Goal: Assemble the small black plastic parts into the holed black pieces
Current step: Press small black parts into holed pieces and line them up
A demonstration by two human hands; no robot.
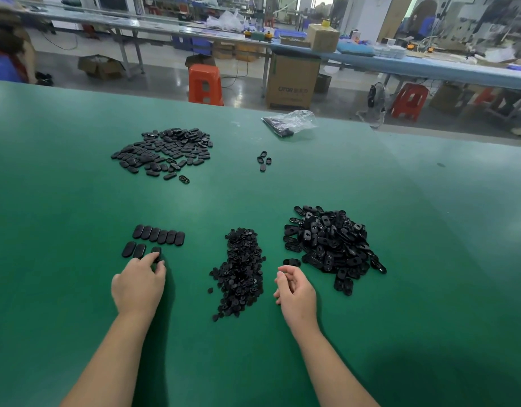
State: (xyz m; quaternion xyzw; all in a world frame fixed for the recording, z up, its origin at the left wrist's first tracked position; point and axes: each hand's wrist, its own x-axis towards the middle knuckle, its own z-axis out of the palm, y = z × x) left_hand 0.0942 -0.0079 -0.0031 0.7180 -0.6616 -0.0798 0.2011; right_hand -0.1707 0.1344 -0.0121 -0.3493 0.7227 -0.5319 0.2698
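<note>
My left hand [138, 284] rests on the green table [62, 177] with its fingertips [153, 257] curled onto one oval black piece [156, 251], which lies flat as the third item in a short row; two more ovals [133, 249] lie just to its left, touching each other. Directly beyond that row sits a longer row of six ovals [159, 235], set side by side and touching. My right hand [296, 290] hovers near the table between two heaps, its fingers loosely curled with the thumb near the forefinger (whether a small part is pinched there I cannot tell). The heap of small black parts [241, 271] forms a long strip between my two hands. The heap of holed black pieces [332, 245] lies to the right of it, just beyond my right hand, with one holed piece [291, 262] lying apart at the heap's near-left edge, close to my right fingertips. Farther away on the left lies a wide, flat spread of black ovals [165, 149]. A few loose black pieces [264, 160] lie near the table's middle, well apart from every heap. A clear plastic bag [291, 121] holding dark parts sits at the far edge of the table. Beyond the table stand an orange stool [205, 83] and a cardboard box [291, 80] on the floor.
</note>
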